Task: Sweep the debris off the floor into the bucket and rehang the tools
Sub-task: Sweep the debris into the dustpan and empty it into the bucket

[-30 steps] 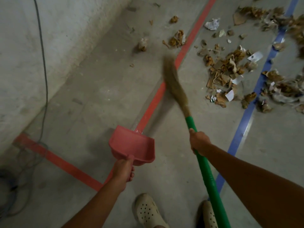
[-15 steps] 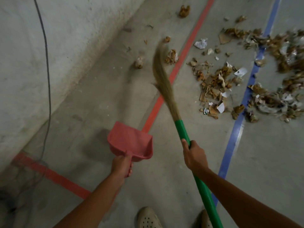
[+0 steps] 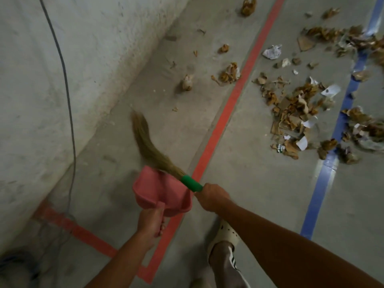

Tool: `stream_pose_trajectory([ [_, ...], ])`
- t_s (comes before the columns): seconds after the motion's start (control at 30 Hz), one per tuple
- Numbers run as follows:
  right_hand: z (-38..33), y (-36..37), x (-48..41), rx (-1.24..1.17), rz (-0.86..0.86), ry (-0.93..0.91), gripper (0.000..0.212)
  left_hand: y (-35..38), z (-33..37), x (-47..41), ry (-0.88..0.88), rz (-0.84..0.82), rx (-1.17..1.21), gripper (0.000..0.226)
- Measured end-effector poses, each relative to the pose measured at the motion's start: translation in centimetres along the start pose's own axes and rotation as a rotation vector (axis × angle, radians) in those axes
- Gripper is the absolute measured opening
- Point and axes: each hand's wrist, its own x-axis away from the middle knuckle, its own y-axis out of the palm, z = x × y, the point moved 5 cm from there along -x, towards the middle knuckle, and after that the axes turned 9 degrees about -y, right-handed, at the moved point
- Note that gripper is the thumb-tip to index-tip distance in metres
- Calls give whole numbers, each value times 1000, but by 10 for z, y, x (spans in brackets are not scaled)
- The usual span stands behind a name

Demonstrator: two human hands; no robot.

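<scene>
Head view is looking down at a grey floor [image 3: 249,204]; the left hand [image 3: 150,222] is curling round the stub handle of a pink pan [image 3: 160,190] and holding it above the floor, mouth facing away from the person; the right hand [image 3: 214,196] is gripping the green shaft of a broom [image 3: 152,152] just below the bristles, which are lying across the pan's far rim and pointing toward the wall [image 3: 62,80]. The main debris [image 3: 291,113] is lying well apart, to the right, between a red line [image 3: 234,98] and a blue line [image 3: 324,171], with more past the blue; stray clumps [image 3: 229,72] are sitting left of the red line, near the wall's foot. No bucket is showing, nor any hook for the tools.

Risks, as I am judging them: the bristles are pointing away from the heap, so a hard swing back could be flinging light scraps wider instead of gathering them; the pan is hanging in the air, and unless its lip is pressing flat on the floor, bits will be sliding under it; a dark cable [image 3: 66,90] is running down the wall and coiling at its base, where the broom or a shoe [image 3: 226,233] could be snagging it.

Materials: the bristles are looking like soft, straw-coloured fibre, bending in a long curve; the pan is looking like smooth moulded plastic with raised sides; the debris is mostly brown, crumpled, leaf-like or card-like scraps mixed with white paper, light and apt to be scattering; the floor is looking smooth and faintly glossy, the wall rough and chalky.
</scene>
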Motion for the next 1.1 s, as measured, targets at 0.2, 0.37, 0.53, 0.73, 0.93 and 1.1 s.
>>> stream_pose_trajectory([
  [0.2, 33, -26, -51, 40, 38, 82, 49, 8, 45, -27, 18, 10, 12, 38],
  [0.37, 71, -66, -82, -226, 153, 269, 48, 37, 90, -40, 49, -5, -38, 37],
  [0.53, 122, -105, -95, -470, 302, 458, 58, 79, 137, -38, 91, -41, -115, 32],
  [0.73, 161, -147, -79, -807, 460, 607, 56, 122, 189, -19, 161, -90, -172, 28],
  [0.93, 143, -173, -40, -676, 614, 466, 44, 145, 225, -6, 183, -124, -176, 27],
  [1.1, 105, -170, -46, -467, 602, 288, 45, 153, 244, -9, 203, -140, -174, 32],
])
